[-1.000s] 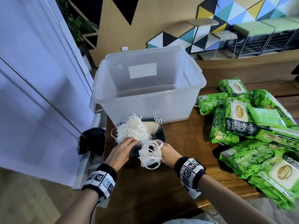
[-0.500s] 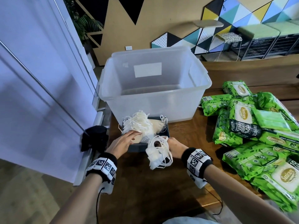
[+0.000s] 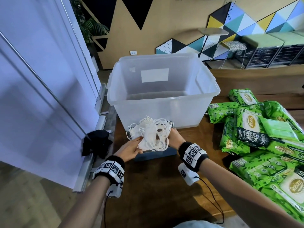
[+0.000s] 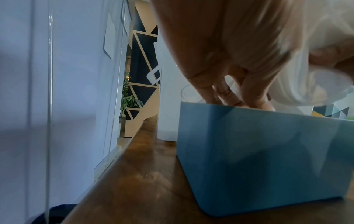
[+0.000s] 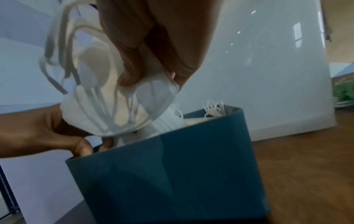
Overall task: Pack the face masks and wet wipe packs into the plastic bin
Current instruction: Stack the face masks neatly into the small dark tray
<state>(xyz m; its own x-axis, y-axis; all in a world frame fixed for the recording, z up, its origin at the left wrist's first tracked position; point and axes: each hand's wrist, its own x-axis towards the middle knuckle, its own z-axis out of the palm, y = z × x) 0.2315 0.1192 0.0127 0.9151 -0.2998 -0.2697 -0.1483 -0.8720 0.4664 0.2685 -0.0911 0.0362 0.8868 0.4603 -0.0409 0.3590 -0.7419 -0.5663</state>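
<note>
A bundle of white face masks (image 3: 151, 135) with tangled ear loops hangs just above a small blue box (image 3: 154, 153), which stands right before the clear plastic bin (image 3: 164, 97). My left hand (image 3: 137, 144) grips the bundle's near left side, thumb on top. My right hand (image 3: 171, 134) pinches its right end; in the right wrist view the fingers (image 5: 145, 63) curl round the masks (image 5: 114, 106). More masks (image 5: 212, 109) stay in the box (image 5: 172, 174). Green wet wipe packs (image 3: 250, 125) lie heaped at the right. No items show inside the bin.
The wooden table (image 3: 164, 186) ends at its left edge beside a white panel (image 3: 41, 79). A black cloth (image 3: 95, 143) lies by that edge. The wipe packs cover the table's right side. Beyond the bin are a patterned wall and benches.
My right hand carried its small bundle of masks from the box's near side up onto the stack under my left hand. Both hands now hold one bundle, raised slightly over the box.
</note>
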